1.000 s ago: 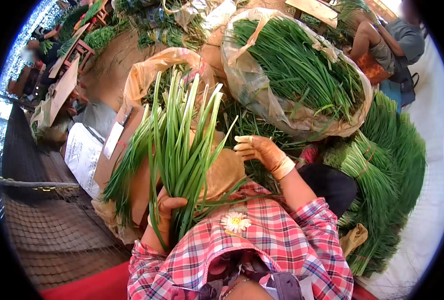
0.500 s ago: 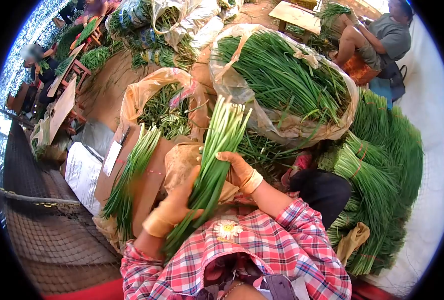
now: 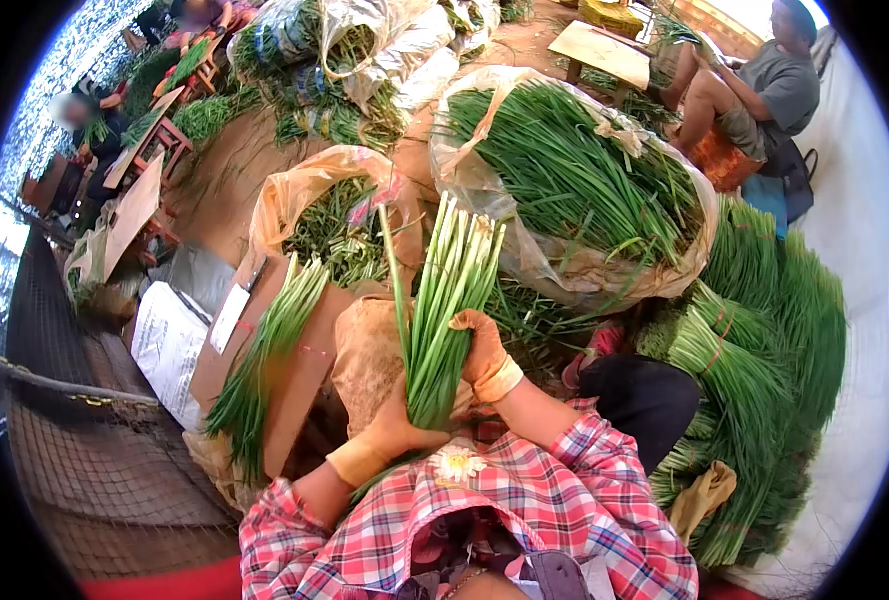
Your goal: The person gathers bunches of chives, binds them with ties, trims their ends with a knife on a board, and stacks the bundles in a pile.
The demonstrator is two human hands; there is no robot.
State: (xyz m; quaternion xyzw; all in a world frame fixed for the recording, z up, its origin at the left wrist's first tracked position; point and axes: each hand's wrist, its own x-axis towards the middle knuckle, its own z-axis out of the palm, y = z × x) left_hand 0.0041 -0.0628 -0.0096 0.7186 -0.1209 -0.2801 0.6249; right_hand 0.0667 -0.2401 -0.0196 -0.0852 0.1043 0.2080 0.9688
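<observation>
Clasping bunch (image 3: 449, 295) in left grip (image 3: 395, 428) — right grip (image 3: 486, 357) touching, closure unclear — leaves (image 3: 580, 165) filling bag (image 3: 545, 262).

This is a rustic produce-packing shed: earthen floor (image 3: 227, 190), netting (image 3: 115, 470), piled, tied greens (image 3: 750, 370), a stuffed plastic bag (image 3: 540, 262), low wooden desk (image 3: 597, 52), seated co-worker (image 3: 780, 92).
</observation>
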